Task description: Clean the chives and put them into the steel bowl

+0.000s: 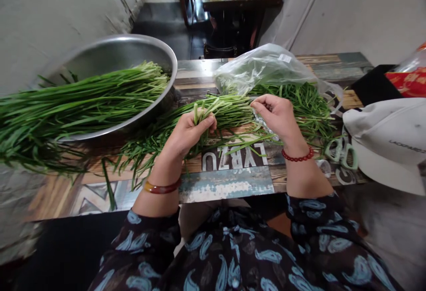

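Observation:
My left hand (195,131) is closed around a few green stalks, their pale ends poking up past the thumb. A loose pile of long green stalks (233,107) lies behind and between my hands on the table. My right hand (273,112) has its fingertips pinched together at the right end of this pile; anything between them is too small to make out. A clear crinkled plastic piece (264,124) lies just under it. At the left, a large metal bowl (133,45) holds a thick bundle of green stalks (123,93), leaves hanging over its rim.
A clear plastic bag (269,67) with greens stands behind my right hand. Loose leaves (308,104) spread to its right. Green-handled scissors (349,155), a tape roll (324,167) and a white cap (388,140) are at the right. Another table (242,1) stands farther back.

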Motion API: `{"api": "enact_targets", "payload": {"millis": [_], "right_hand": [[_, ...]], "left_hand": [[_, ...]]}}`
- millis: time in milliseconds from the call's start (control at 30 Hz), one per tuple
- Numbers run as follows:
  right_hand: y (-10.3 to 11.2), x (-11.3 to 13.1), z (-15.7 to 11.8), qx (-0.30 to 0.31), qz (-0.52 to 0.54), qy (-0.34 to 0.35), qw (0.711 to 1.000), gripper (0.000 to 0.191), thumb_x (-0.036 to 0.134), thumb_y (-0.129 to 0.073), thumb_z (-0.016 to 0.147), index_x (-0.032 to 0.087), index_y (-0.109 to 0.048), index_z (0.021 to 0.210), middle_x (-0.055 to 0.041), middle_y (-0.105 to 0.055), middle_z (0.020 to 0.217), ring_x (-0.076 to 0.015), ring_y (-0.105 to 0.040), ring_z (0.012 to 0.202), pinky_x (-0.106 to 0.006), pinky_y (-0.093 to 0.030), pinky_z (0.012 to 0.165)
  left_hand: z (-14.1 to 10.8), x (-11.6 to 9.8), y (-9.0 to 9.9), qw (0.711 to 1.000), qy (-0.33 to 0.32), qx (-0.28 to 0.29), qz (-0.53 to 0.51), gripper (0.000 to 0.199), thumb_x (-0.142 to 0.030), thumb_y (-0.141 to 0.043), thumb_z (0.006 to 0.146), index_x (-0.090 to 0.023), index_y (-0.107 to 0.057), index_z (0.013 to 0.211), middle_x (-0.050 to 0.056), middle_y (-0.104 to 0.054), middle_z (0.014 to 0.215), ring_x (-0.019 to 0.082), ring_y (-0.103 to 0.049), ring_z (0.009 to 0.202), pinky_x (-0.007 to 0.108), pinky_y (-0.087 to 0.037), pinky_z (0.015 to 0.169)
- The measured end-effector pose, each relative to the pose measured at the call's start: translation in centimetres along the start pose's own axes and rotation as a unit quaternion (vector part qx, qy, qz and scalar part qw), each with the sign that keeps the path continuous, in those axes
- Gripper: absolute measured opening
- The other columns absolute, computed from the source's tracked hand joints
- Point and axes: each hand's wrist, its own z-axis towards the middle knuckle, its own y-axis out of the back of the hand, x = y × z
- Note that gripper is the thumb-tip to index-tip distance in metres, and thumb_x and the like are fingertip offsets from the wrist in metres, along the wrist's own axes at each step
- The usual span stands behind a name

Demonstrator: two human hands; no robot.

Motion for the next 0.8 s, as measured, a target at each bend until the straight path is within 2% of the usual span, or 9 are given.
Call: {"api": "enact_targets", "payload": {"millis": [100,200,333,433,567,700,800], "right_hand": [[-0.9,-0.2,-0.2,0.033,-0.020,0.052,0.998,0.013,0.025,-0.062,0.087,0.019,-0.074,0.082,-0.0032,-0.073,0.081,-0.0178,-0.065,0.076,-0.030,-0.048,0.071],[-1.8,-0.3,-0.6,0.070,-0.038,0.102,0.992,0.016,0.024,-0.059,0.090,0.020,-0.074,0.086,-0.0047,-0.074,0.086,-0.0190,-0.066,0.082,-0.032,-0.049,0.077],[-2.2,-0.4,-0.9,0.124,-0.107,0.158,0.974,0.020,0.025,-0.055,0.093,0.019,-0.074,0.096,-0.0091,-0.072,0.096,-0.0234,-0.064,0.094,-0.038,-0.048,0.088],[-1.5,-0.5,-0.7,0.115,-0.163,0.142,0.970,0.019,0.024,-0.056,0.092,0.021,-0.074,0.099,-0.0099,-0.071,0.098,-0.0254,-0.063,0.094,-0.040,-0.047,0.087],[-0.1,-0.7,-0.3,0.062,-0.148,0.105,0.981,0.016,0.025,-0.058,0.090,0.022,-0.074,0.090,-0.0067,-0.070,0.087,-0.0221,-0.063,0.083,-0.035,-0.047,0.077],[0.2,-1.1,-0.2,0.131,-0.167,0.098,0.972,0.017,0.024,-0.060,0.089,0.022,-0.075,0.082,-0.0057,-0.072,0.085,-0.0211,-0.064,0.082,-0.034,-0.046,0.078],[-0.3,-1.5,-0.4,0.156,-0.209,0.105,0.960,0.019,0.024,-0.058,0.091,0.021,-0.077,0.088,-0.0082,-0.073,0.093,-0.0236,-0.064,0.090,-0.037,-0.046,0.083]], "left_hand": [[0.0,0.0,0.0,0.997,0.029,-0.018,-0.076,0.027,-0.042,-0.067,0.083,-0.015,-0.065,0.081,0.001,-0.059,0.068,0.011,-0.054,0.056,0.024,-0.043,0.055],[0.1,0.4,0.1,0.992,0.031,-0.056,-0.107,0.026,-0.042,-0.070,0.082,-0.016,-0.064,0.084,-0.005,-0.045,0.056,0.006,-0.037,0.044,0.021,-0.028,0.043],[0.2,0.9,0.0,0.991,0.049,-0.070,-0.101,0.031,-0.047,-0.066,0.084,-0.017,-0.061,0.080,-0.007,-0.036,0.052,0.006,-0.028,0.043,0.023,-0.019,0.041],[0.2,1.1,-0.5,0.996,0.046,-0.069,-0.045,0.031,-0.048,-0.063,0.084,-0.017,-0.060,0.078,-0.007,-0.035,0.051,0.008,-0.029,0.046,0.024,-0.022,0.044],[0.3,1.4,-1.4,0.998,0.039,-0.049,0.020,0.031,-0.046,-0.060,0.085,-0.017,-0.060,0.074,-0.006,-0.036,0.050,0.009,-0.032,0.050,0.024,-0.028,0.050],[0.4,1.7,-1.8,0.998,0.034,-0.031,0.036,0.030,-0.043,-0.058,0.086,-0.016,-0.060,0.072,-0.006,-0.036,0.051,0.010,-0.034,0.054,0.023,-0.031,0.054],[0.5,1.7,-1.8,0.998,0.032,-0.033,0.032,0.028,-0.041,-0.060,0.085,-0.017,-0.056,0.070,-0.006,-0.036,0.053,0.010,-0.035,0.056,0.023,-0.033,0.057]]}}
